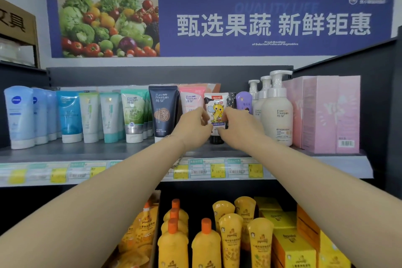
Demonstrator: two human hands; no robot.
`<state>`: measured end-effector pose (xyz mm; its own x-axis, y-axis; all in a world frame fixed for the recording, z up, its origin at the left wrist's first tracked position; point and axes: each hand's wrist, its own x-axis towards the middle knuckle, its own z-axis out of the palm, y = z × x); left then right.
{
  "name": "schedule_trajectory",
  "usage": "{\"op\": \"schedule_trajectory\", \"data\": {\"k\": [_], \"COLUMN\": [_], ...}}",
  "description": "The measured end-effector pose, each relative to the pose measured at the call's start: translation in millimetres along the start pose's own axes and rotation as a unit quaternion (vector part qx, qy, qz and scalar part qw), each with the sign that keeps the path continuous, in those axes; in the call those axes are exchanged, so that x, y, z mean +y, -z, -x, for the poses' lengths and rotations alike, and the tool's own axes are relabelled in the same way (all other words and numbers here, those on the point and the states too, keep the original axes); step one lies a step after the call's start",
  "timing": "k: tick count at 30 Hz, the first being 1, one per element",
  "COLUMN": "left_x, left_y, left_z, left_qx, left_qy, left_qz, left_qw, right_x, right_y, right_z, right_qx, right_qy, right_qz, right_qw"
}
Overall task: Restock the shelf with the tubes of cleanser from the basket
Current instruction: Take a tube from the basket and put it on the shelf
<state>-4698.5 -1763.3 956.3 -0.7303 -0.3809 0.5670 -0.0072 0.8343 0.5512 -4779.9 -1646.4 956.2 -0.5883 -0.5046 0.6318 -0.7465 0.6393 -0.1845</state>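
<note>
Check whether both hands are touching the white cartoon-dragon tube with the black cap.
Touching. The head view shows the left hand and right hand pinching the white cartoon-dragon tube from either side.

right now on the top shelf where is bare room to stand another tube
Bare shelf runs along the front, ahead of the blue and green tubes on the left. The row behind is packed, from those tubes past the navy tube to the pump bottles and pink boxes. The left hand and right hand grip the cartoon tube mid-row.
</note>
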Motion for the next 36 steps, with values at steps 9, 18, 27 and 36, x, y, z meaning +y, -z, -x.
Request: {"op": "schedule_trajectory", "data": {"k": [9,18,27,36], "left_x": [4,-11,-56,-113], "left_y": [20,29,38,56], "left_z": [48,107,150,188], "left_qx": [0.072,0.101,0.072,-0.005], "left_qy": [-0.098,-0.150,-0.140,-0.134], "left_qz": [-0.167,-0.288,-0.323,-0.345], "left_qw": [0.978,0.940,0.933,0.929], "right_x": [-19,-39,-63,-103], "right_y": [18,14,-18,-76], "right_z": [44,80,114,152], "right_qx": [0.070,0.087,0.061,0.010], "right_qy": [0.112,0.223,0.262,0.242], "right_qz": [0.024,-0.002,-0.037,-0.045], "right_qw": [0.991,0.971,0.963,0.969]}}
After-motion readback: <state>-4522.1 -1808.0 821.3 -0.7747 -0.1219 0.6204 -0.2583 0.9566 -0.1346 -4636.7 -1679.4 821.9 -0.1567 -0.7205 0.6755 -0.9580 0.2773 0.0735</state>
